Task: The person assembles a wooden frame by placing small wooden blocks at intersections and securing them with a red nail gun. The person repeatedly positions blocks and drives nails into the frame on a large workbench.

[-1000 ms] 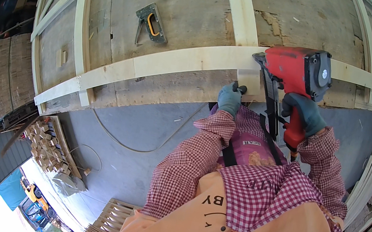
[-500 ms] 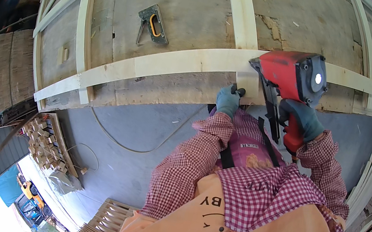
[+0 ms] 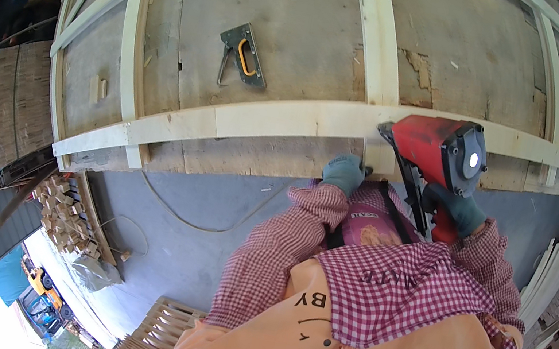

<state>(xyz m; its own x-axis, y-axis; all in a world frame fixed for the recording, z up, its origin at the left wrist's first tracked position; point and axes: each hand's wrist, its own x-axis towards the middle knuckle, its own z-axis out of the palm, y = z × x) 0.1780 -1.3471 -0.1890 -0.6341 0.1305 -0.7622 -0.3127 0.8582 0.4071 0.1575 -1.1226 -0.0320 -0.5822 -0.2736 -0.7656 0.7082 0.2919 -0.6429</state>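
My right hand (image 3: 464, 209), in a blue-grey glove, is closed round the handle of a red and black nail gun (image 3: 425, 145). The gun's nose rests at or just over the long pale wooden slat (image 3: 281, 117), where it crosses an upright slat (image 3: 376, 160); the exact contact cannot be made out. Gloved too, my left hand (image 3: 345, 173) is closed at the near end of that upright slat, by the worktable's front edge; its fingertips are partly hidden. A dark staple gun (image 3: 246, 56) with an orange handle lies beyond the long slat, touched by neither hand.
More pale slats (image 3: 384, 37) form a grid over the worn plywood tabletop (image 3: 305, 23). A small wood block (image 3: 98, 89) lies at the left. On the floor are a hose (image 3: 204, 227), stacked wood blocks (image 3: 66, 213) and a slatted pallet (image 3: 157, 331). White strips (image 3: 550, 271) stand right.
The view has shifted, so the table sits lower in it. The nail gun's nose stays near the crossing, slightly closer to me. My left hand's thumb no longer sticks up over the slat's end.
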